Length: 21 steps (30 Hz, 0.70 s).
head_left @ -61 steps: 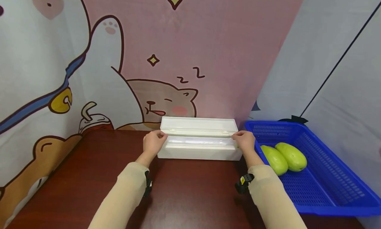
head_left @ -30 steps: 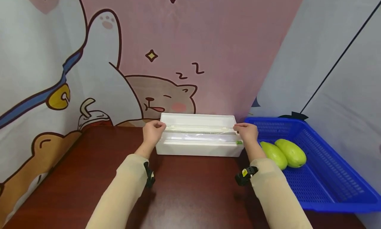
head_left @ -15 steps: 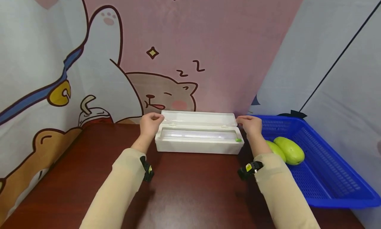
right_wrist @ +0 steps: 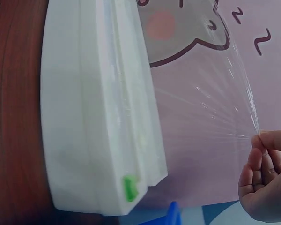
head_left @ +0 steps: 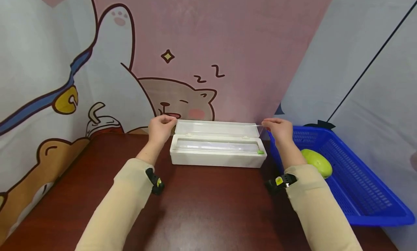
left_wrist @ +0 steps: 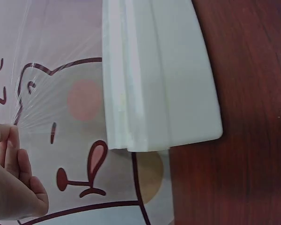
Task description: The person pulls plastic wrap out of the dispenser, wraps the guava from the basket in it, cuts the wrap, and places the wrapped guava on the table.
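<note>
Cling film is now drawn farther toward 12 o'clock from the white box on the bench. Its corners are pinched by the left grip at 10 o'clock and the right grip at 2; more usable length is apparently gained.

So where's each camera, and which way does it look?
Head: on the head, facing forward and down at the white box and table; left hand, right hand and sleeves show.
Left wrist: on that wrist, facing the box and cartoon wall; left hand shows, pinching clear film.
Right wrist: on that wrist, facing the box and green tab; right hand shows, pinching film.
Both wrist views share box, film and wall.
</note>
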Tool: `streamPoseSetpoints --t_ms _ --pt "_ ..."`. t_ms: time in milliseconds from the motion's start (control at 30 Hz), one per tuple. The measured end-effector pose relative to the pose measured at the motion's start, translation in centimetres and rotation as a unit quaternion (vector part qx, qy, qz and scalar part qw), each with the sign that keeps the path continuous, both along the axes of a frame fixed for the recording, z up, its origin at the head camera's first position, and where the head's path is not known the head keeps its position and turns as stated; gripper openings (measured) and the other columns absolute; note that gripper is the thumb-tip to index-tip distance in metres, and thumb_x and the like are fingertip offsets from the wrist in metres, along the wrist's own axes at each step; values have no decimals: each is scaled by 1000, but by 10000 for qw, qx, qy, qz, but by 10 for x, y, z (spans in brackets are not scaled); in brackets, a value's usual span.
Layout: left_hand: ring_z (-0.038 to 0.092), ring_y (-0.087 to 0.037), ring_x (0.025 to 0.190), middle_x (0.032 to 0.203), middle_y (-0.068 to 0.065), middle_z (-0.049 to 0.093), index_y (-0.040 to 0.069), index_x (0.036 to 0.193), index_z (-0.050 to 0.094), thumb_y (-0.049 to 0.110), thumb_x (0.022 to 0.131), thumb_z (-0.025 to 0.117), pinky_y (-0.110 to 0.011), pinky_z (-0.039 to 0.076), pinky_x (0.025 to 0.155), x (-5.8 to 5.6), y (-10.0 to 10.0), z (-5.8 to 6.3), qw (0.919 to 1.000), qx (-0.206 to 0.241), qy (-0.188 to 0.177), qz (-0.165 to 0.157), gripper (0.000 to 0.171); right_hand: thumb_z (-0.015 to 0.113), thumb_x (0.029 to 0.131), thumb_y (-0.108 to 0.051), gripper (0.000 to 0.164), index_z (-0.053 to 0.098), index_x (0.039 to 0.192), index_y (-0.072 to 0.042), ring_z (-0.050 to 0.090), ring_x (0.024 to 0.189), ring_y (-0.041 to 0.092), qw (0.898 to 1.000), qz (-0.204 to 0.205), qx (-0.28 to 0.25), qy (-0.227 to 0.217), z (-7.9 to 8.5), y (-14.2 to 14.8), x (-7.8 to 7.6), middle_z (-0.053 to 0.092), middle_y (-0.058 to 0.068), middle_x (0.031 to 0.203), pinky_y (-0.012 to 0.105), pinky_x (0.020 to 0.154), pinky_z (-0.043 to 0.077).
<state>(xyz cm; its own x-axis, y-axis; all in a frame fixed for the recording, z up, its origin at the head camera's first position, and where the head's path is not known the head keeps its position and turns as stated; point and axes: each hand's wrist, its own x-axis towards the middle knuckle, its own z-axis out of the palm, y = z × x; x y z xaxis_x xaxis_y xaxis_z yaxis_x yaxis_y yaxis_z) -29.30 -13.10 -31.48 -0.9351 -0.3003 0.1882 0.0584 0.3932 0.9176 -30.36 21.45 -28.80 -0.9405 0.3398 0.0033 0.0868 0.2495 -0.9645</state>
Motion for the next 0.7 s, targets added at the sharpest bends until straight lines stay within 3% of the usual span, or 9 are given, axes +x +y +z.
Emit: streamPoseSetpoints --t_ms 133,333,567,700 --pt "58 -22 92 102 -12 68 7 99 70 25 89 63 -28 45 70 4 -1 10 9999 77 -80 -24 22 63 89 -22 37 60 119 -1 55 84 8 9993 31 353 -153 9 0 4 55 -13 81 27 92 47" --pt "57 -22 92 102 -12 67 6 101 69 24 89 62 -27 44 68 10 -2 23 9999 152 16 -40 23 62 90 -25 35 61 118 -4 52 83 7 9984 87 544 -120 22 2 10 54 -12 84 19 82 44" --pt "54 -21 113 120 -9 63 5 103 68 23 89 62 -32 45 82 15 -2 34 9987 500 105 -61 24 62 89 -23 18 65 104 -12 52 85 9 9998 138 -123 13 32 3 18 56 -12 82 23 82 42" --pt "53 -22 114 122 -8 62 5 104 68 24 89 62 -34 45 87 19 -4 38 9983 528 206 -100 24 65 88 -20 3 67 89 -19 53 84 9 9978 203 -619 108 37 4 22 58 -12 80 23 83 41"
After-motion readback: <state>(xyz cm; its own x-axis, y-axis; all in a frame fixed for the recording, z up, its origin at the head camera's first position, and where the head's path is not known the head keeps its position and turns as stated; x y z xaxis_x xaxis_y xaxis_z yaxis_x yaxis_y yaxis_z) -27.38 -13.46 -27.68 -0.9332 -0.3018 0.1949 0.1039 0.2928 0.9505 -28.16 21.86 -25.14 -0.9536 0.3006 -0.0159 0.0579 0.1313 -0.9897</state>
